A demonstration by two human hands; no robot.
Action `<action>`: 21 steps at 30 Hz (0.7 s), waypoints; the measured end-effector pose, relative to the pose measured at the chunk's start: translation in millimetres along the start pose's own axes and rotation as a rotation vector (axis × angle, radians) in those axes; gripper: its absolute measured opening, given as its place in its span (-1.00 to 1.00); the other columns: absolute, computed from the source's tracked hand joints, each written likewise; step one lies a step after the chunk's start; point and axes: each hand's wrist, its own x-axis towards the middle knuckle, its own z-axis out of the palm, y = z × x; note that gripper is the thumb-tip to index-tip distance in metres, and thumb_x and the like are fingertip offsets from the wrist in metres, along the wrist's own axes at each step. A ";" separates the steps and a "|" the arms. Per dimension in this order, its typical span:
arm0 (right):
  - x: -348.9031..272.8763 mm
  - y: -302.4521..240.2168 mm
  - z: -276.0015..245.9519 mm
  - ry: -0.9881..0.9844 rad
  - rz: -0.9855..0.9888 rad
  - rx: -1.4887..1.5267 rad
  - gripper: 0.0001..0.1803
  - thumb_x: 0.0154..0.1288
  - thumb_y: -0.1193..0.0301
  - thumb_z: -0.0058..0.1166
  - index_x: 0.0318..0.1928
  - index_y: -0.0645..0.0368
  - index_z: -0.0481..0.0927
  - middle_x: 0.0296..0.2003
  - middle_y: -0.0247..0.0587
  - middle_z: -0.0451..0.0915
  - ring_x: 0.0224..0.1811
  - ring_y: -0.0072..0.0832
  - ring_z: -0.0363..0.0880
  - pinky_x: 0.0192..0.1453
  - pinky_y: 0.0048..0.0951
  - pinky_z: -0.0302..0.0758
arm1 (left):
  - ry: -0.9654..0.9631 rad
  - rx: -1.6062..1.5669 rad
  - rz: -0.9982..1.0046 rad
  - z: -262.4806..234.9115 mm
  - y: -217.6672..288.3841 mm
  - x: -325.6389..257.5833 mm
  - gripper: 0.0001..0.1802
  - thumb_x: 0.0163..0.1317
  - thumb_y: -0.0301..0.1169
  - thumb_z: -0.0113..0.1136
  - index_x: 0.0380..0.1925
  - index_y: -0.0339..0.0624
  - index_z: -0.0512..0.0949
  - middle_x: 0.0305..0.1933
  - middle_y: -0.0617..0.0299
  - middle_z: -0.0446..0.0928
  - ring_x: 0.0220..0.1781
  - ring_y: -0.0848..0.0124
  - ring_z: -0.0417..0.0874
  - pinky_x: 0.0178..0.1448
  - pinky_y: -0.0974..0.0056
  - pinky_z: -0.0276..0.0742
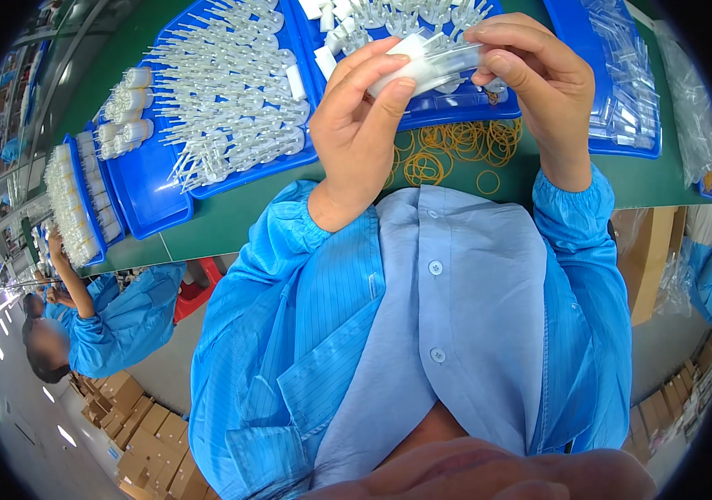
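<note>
My left hand is closed around a bundle of smooth white pieces, pressed between thumb and fingers. From its right end a clear plastic sleeve sticks out, and my right hand pinches the far end of that sleeve between thumb and fingertips. Both hands are raised above the near edge of a blue tray, in which white cylinders and clear, thin-stemmed plastic parts lie. Fingers hide part of the bundle, so how its pieces join cannot be made out.
Yellow rubber bands lie on the green table. At left, a blue tray adjoins heaped thin-stemmed parts and banded white bundles. Clear sleeves fill a right-hand tray. A co-worker in blue sits at far left.
</note>
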 end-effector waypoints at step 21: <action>9.9 14.0 -13.6 -0.134 -0.201 -0.134 -0.82 0.27 0.57 0.13 -0.13 0.36 0.65 -0.20 -0.05 0.63 -0.34 -0.50 0.60 -0.26 -0.58 0.56 | -0.003 0.052 -0.049 1.2 5.5 0.9 -0.82 0.18 -0.61 0.30 -0.19 -0.30 0.66 0.09 0.06 0.48 -0.07 0.45 0.58 -0.06 0.44 0.53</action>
